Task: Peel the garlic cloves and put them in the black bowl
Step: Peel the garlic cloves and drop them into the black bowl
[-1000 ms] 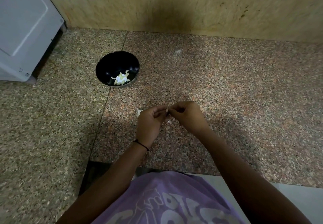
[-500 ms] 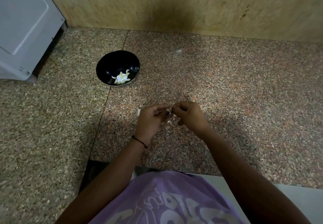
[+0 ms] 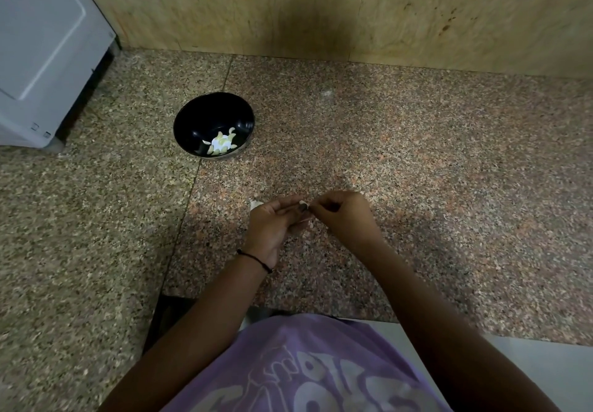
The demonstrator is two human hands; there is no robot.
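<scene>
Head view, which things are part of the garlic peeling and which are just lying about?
Job: garlic clove pinched by left hand and right hand; black bowl; peeled cloves inside it.
Lying about: white appliance, pale scrap near the wall.

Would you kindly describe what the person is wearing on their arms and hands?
The left forearm and right forearm are bare, with no sleeves. The left hand has a thin black band round its wrist and a dark fingernail. The right hand wears nothing visible.
</scene>
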